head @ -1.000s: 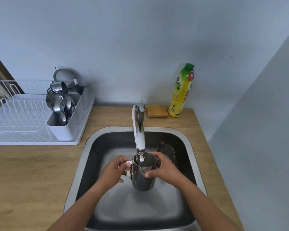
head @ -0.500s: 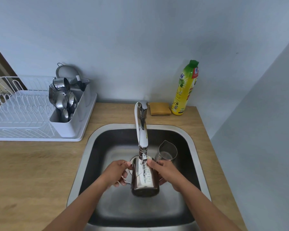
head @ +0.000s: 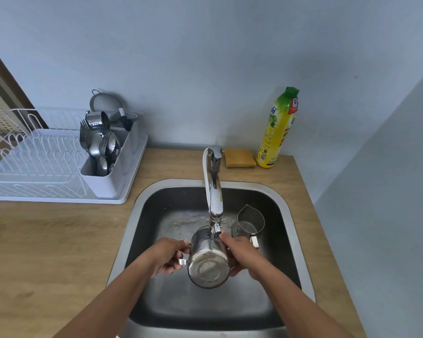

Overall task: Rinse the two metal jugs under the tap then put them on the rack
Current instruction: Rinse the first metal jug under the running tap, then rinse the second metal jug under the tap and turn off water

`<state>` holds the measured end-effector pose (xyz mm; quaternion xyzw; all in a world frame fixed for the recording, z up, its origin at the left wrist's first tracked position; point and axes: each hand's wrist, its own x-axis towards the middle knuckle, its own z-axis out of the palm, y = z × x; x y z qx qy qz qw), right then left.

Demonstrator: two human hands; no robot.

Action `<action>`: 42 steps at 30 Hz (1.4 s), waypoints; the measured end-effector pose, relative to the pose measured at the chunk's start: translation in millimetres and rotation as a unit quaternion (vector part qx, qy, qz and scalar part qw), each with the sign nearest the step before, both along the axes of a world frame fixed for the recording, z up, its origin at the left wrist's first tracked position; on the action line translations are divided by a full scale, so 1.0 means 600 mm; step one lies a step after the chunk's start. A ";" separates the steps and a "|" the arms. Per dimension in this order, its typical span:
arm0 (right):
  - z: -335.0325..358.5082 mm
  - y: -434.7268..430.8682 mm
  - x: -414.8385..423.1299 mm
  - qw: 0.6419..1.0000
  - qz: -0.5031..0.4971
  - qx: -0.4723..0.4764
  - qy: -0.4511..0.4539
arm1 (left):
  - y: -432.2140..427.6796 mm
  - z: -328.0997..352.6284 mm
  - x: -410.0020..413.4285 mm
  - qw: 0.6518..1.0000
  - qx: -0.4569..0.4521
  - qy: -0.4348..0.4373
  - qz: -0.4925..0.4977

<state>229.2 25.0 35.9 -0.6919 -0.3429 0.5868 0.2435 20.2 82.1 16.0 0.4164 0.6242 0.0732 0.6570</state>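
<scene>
A metal jug (head: 208,261) is tipped over in the sink (head: 288,215), its round base turned toward me and its mouth pointing away under the tap (head: 214,191). Water runs from the spout onto its side. My left hand (head: 167,256) grips the jug's handle on the left. My right hand (head: 239,252) holds the jug's right side, fingers curled round the body. A second metal jug (head: 250,222) stands upright in the sink's right half, just behind my right hand. The white dish rack (head: 34,167) sits on the counter at the left.
A cutlery holder (head: 103,164) full of spoons and forks stands at the rack's right end, with a strainer behind it. A yellow sponge (head: 239,158) and a yellow-green dish soap bottle (head: 279,129) stand behind the sink. The wooden counter (head: 47,252) runs left of the sink; a wall closes the right.
The jug has gone from upright under the spout to tipped forward, its base now facing me. Both hands turned with it and kept their hold.
</scene>
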 end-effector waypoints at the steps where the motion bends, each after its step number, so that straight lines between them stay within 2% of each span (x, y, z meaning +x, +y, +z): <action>1: -0.001 0.000 -0.001 1.000 0.000 0.000 0.003 | 0.000 0.001 -0.002 1.000 0.006 -0.006 -0.002; 5: -0.010 0.001 0.002 1.000 0.011 0.020 -0.006 | 0.000 0.010 -0.011 0.998 0.049 -0.020 -0.014; 8: -0.025 -0.001 0.012 0.997 -0.040 0.056 -0.027 | 0.002 0.009 -0.021 0.996 0.088 -0.013 -0.014; 13: -0.042 -0.013 0.050 0.955 -0.133 0.178 -0.194 | 0.011 -0.005 -0.030 0.989 0.141 -0.010 0.045; 17: -0.061 -0.026 0.064 0.946 -0.163 0.151 -0.236 | 0.022 -0.034 -0.034 0.980 0.175 0.004 0.093; 21: -0.090 -0.020 0.065 0.963 -0.155 0.070 -0.210 | 0.035 -0.059 -0.033 0.971 0.187 0.015 0.146; 24: -0.109 -0.011 0.062 0.968 -0.166 0.051 -0.180 | 0.040 -0.078 -0.031 0.967 0.183 0.022 0.174; 35: -0.166 -0.003 0.061 0.969 -0.214 0.041 -0.118 | 0.041 -0.113 -0.028 0.951 0.204 0.100 0.208; 42: -0.131 -0.031 0.044 0.971 -0.203 0.066 -0.107 | 0.036 -0.113 -0.030 0.949 0.191 0.098 0.230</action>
